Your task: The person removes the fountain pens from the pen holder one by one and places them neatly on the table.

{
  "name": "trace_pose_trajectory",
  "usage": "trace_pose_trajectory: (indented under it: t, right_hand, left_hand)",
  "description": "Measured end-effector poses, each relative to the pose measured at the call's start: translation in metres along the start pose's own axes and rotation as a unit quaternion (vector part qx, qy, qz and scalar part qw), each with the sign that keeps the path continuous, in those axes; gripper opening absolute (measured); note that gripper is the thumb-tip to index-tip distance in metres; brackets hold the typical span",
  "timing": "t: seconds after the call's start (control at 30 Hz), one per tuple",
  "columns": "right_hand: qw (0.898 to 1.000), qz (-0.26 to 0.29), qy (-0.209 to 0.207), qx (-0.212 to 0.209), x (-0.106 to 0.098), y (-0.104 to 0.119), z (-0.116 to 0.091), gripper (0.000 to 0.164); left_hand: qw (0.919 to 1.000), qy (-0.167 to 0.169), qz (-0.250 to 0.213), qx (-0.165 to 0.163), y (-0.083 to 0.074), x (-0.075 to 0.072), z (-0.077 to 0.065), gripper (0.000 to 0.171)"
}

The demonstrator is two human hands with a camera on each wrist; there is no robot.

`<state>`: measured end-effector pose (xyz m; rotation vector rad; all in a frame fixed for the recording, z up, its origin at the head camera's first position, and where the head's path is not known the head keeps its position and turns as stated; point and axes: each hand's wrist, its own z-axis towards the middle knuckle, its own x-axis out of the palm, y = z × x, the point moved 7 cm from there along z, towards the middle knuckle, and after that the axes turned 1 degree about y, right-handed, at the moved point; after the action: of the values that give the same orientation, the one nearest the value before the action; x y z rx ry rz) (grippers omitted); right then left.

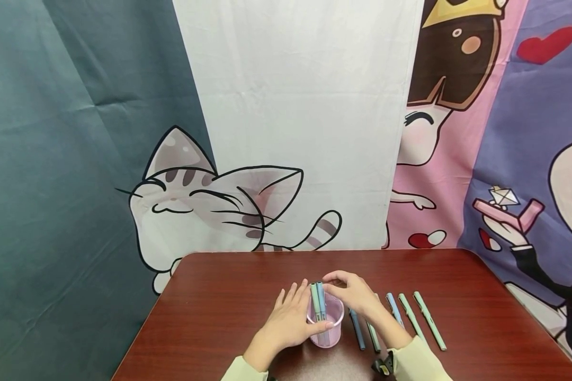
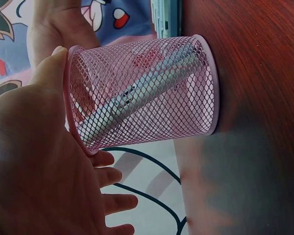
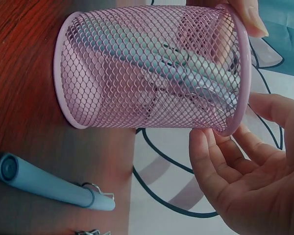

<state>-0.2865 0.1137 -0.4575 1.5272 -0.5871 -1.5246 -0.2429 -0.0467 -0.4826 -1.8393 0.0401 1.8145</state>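
Observation:
A pink mesh pen cup (image 1: 332, 338) stands upright on the table. Leaning inside it are a light green pen (image 1: 314, 297) and a blue pen (image 1: 321, 299), their upper ends above the rim. My left hand (image 1: 288, 321) is at the cup's left side, fingers spread and straight, with the thumb reaching across the near side of the rim. My right hand (image 1: 355, 294) hovers at the far right of the rim, its fingers loosely bent and no pen in them. In the right wrist view, those fingers (image 3: 206, 161) lie close beside the rim; whether they touch it I cannot tell.
Right of the cup several pens lie on the brown table (image 1: 209, 317): a dark blue pen (image 1: 357, 330), a green pen (image 1: 374, 338) partly under my right forearm, a light blue pen (image 1: 394, 309) and two more green pens (image 1: 430, 320). A cartoon-printed curtain (image 1: 291, 106) hangs behind.

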Motion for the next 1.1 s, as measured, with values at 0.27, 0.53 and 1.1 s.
trace_pose_trajectory:
  t: [0.27,0.53,1.1]
  right_hand:
    - [1.000,-0.001,0.000,0.003,0.006,0.000,0.001,0.022]
    - [1.000,-0.002,0.001,0.009,0.010,-0.001,0.004,0.020]
    - [1.000,-0.015,-0.006,0.010,0.007,0.004,0.008,0.013]
  left_hand:
    - [1.0000,0.002,0.003,0.002,0.000,0.000,-0.001,0.103]
    - [1.0000,0.003,0.004,0.001,0.000,0.000,-0.001,0.103]
    - [1.0000,0.003,0.003,0.002,0.001,0.002,0.001,0.105]
